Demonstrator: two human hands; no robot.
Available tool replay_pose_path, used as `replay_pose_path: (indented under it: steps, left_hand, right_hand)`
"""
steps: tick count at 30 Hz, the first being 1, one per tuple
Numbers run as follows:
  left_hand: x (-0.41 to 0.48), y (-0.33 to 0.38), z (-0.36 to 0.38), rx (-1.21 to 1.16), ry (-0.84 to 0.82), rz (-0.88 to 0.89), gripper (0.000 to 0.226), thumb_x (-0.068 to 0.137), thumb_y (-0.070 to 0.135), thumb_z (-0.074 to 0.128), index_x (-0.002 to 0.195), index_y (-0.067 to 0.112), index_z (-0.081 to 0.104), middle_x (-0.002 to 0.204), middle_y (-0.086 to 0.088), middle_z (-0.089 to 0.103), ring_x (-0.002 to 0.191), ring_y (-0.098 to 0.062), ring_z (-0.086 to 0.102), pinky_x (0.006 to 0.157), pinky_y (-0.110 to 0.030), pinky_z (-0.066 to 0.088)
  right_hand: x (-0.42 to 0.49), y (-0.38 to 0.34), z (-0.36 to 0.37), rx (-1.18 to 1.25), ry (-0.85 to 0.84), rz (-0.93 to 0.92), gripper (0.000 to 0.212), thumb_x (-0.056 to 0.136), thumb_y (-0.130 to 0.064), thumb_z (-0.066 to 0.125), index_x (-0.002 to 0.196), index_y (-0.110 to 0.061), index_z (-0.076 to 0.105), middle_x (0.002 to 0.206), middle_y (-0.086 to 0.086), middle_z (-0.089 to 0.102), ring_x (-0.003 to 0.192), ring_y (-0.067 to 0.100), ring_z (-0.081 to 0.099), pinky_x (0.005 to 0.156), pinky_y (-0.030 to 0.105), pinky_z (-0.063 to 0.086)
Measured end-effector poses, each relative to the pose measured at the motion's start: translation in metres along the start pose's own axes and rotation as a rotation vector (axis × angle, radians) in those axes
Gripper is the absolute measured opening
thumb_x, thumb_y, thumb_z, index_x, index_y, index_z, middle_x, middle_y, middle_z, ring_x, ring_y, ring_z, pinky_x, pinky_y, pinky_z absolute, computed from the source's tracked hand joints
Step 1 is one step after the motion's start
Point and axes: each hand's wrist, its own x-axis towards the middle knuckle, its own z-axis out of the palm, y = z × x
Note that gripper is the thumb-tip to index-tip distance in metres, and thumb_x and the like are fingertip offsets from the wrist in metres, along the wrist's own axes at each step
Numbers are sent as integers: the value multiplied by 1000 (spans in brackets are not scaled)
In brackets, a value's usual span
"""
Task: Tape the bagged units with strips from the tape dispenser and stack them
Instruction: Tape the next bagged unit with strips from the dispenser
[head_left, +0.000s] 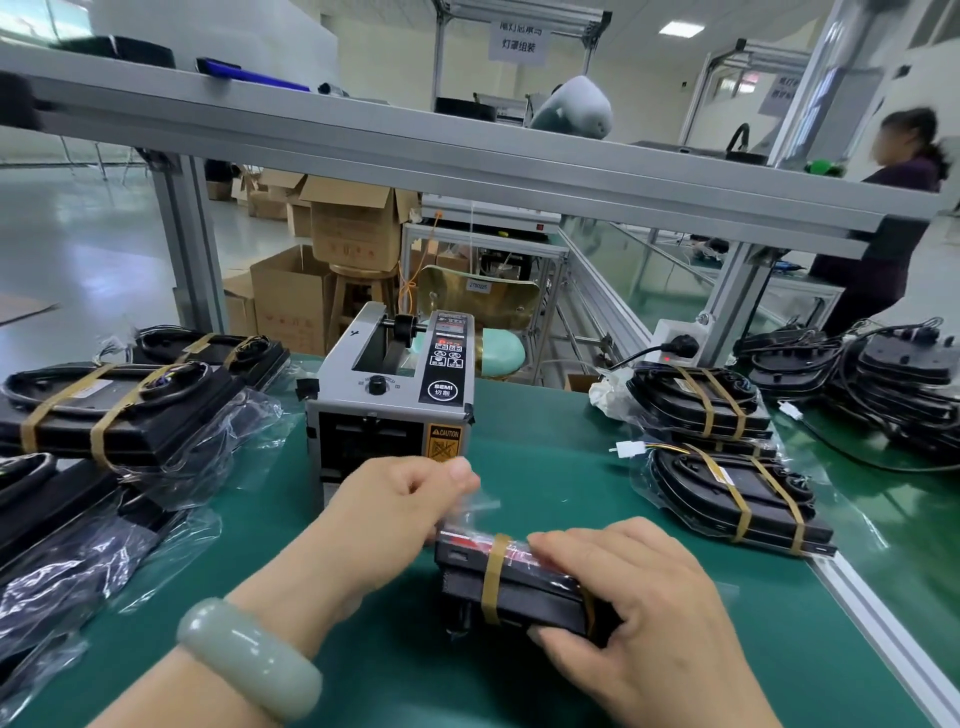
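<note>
Green mat (545, 457), bagged unit (511, 577) under right hand (639, 613) grip, left hand (395, 514) pinching bag

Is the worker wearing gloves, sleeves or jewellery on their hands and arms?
No gloves or sleeves show: both the left hand and right hand are bare, forearms uncovered. The left wrist carries a thick, smooth, pale green bangle. No rings or watch are visible.

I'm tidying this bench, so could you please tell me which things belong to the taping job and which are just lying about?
Job: tape dispenser; bagged unit in both hands; taped stacks left and right.
Lying about: cardboard boxes; wooden stool; power strip.
</note>
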Motion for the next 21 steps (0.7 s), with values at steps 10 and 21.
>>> replay_pose_path:
  steps: [10, 21]
  left_hand:
    - [10, -30, -25, -595, 405, -403, 10, 86, 19, 68, 78, 13, 65, 48, 6, 61, 36, -1, 47, 33, -13, 36]
    - [26, -21, -26, -690, 426, -430, 17, 87, 21, 68, 74, 11, 63, 45, 7, 62, 31, 0, 50, 33, -9, 37]
  right_hand:
    - [-1, 0, 9, -39, 156, 140, 51, 46, -33, 75, 96, -34, 66, 84, -21, 67, 71, 19, 60, 65, 38, 53]
    - [-1, -2, 8, -43, 129, 140, 50, 45, -34, 74, 95, -32, 70, 85, -23, 66, 72, 17, 59, 65, 36, 54]
